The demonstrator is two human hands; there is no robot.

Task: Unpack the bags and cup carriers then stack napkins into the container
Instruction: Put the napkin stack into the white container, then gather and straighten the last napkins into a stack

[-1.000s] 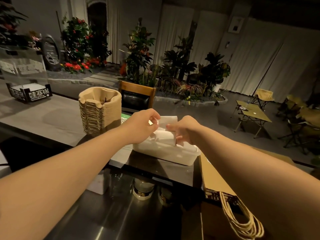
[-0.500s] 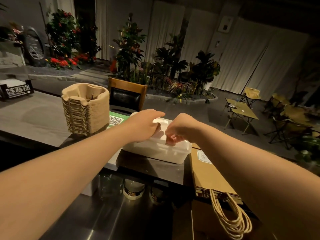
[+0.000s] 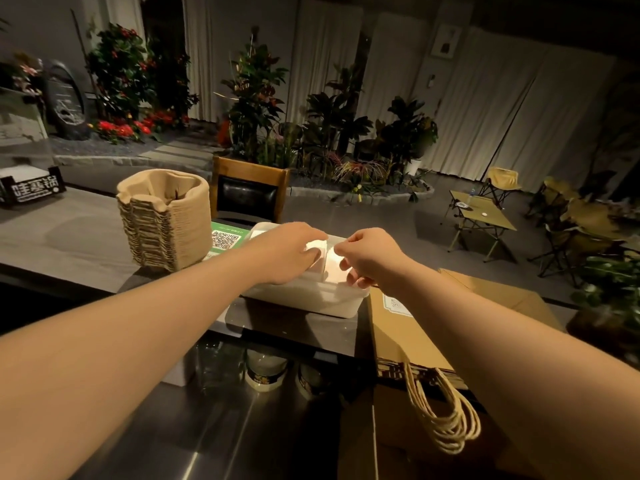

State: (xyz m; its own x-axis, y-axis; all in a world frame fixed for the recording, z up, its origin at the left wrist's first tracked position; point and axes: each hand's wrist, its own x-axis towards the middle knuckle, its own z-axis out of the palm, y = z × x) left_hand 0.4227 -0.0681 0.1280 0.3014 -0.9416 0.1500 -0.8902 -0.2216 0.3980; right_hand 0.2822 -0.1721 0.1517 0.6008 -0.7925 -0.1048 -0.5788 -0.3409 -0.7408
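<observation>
Left hand [image 3: 289, 252] and right hand [image 3: 372, 259], fingers curled, grip white folded napkins [image 3: 325, 259] inside the white rectangular plastic container [image 3: 311, 301] on the grey bench [image 3: 59, 244], beside stacked brown pulp cup carriers [image 3: 162, 220].

Cup carriers [image 3: 162, 220] flank the container [image 3: 304, 299] left, paper bags [image 3: 408, 334] crowd it right

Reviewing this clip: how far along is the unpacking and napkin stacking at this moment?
Looks done: cup carriers stand stacked on the counter, and paper bags lie flat in a pile. In hand: left hand and right hand hold white napkins in the white container. Whether more napkins remain is not visible.
</observation>
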